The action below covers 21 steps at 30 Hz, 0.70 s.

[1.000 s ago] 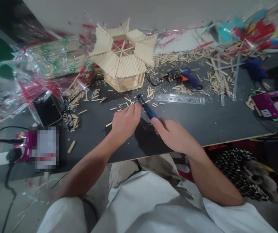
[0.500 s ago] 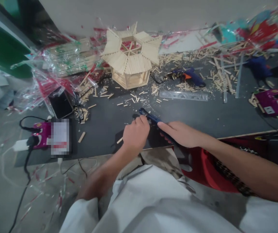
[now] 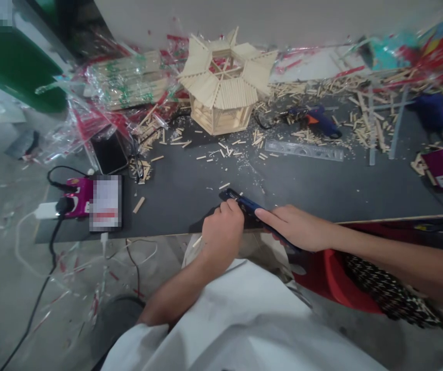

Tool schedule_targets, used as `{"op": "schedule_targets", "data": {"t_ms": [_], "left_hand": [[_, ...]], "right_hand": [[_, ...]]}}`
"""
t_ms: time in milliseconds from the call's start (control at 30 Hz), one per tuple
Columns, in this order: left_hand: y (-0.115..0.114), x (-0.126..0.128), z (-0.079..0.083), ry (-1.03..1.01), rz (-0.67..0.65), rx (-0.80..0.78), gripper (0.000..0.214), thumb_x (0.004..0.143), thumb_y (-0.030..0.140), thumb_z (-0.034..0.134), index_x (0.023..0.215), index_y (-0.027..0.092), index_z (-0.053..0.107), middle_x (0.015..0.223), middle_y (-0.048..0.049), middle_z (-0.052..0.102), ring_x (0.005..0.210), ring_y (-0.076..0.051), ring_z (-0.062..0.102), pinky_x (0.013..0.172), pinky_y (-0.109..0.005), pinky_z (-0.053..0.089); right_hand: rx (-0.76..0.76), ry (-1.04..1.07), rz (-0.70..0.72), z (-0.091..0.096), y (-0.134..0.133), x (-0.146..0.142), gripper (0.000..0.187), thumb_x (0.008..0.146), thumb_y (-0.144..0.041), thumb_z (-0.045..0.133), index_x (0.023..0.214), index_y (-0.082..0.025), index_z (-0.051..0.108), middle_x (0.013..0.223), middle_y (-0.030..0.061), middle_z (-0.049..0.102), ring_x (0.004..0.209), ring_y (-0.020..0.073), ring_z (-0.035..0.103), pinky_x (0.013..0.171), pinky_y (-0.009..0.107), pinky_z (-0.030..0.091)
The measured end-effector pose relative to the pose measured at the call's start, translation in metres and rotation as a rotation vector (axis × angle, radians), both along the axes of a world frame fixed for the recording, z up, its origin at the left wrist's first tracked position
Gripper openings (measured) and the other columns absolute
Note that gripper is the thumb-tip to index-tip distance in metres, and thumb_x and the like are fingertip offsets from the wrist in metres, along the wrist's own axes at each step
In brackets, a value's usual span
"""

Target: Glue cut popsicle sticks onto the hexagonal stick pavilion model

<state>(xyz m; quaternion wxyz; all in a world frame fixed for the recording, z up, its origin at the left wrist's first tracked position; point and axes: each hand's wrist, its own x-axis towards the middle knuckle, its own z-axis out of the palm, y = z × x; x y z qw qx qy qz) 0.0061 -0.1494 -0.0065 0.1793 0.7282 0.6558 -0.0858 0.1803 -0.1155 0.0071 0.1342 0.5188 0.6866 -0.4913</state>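
Near centre: cutters (image 3: 246, 207), blue, black at the tip. Far centre: stick pavilion (image 3: 219, 98), pale straw throughout, on dark grey tabletop (image 3: 167, 206). Far right: glue gun (image 3: 319, 119), blue with an orange patch. Near left: power unit (image 3: 80, 196), magenta. Near right: tub (image 3: 333, 278), red, beside cloth (image 3: 387, 293), black-and-white speckled. Far left: panel (image 3: 16, 77), green. Nearest: shirt (image 3: 225, 319), white.

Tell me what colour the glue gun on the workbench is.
The glue gun is dark blue with an orange patch, and it shows best in the head view.
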Motion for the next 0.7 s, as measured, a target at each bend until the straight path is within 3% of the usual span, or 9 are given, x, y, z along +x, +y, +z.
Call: {"op": "schedule_targets", "data": {"t_ms": [233,400,567,700], "left_hand": [[-0.002,-0.001,-0.001,-0.004,-0.009,0.027,0.025,0.1,0.005,0.044,0.114,0.012,0.063,0.106,-0.0154,0.073,0.099,-0.028,0.077,0.074,-0.034,0.062],[-0.005,-0.002,0.004,0.006,0.017,-0.005,0.025,0.102,0.007,0.044,0.113,0.014,0.065,0.105,-0.0144,0.075,0.099,-0.027,0.078,0.073,-0.033,0.062],[-0.005,-0.002,0.011,0.025,0.05,-0.035,0.028,0.105,0.009,0.042,0.119,0.014,0.065,0.109,-0.0144,0.075,0.102,-0.027,0.077,0.075,-0.034,0.062],[-0.005,-0.007,0.011,-0.003,0.082,-0.003,0.027,0.106,0.014,0.044,0.122,0.017,0.066,0.106,-0.0123,0.076,0.1,-0.028,0.077,0.073,-0.033,0.059]], "right_hand": [[0.067,-0.055,0.014,0.005,-0.004,-0.004,0.062,0.107,-0.056,0.02,0.062,-0.024,0.046,0.059,0.007,0.061,0.056,0.0193,0.059,0.065,0.032,0.041],[0.139,-0.027,0.103,0.008,-0.005,-0.005,0.057,0.108,-0.047,0.023,0.063,-0.024,0.048,0.059,0.0078,0.063,0.058,0.0203,0.059,0.066,0.033,0.039],[0.189,-0.078,0.067,0.0,-0.008,-0.005,0.067,0.111,-0.051,0.018,0.065,-0.022,0.058,0.068,0.011,0.07,0.065,0.0218,0.065,0.068,0.033,0.041],[0.282,-0.198,0.123,-0.001,-0.003,-0.001,0.068,0.11,-0.055,0.021,0.075,-0.019,0.067,0.081,0.0148,0.075,0.076,0.0273,0.07,0.068,0.035,0.039]]}}
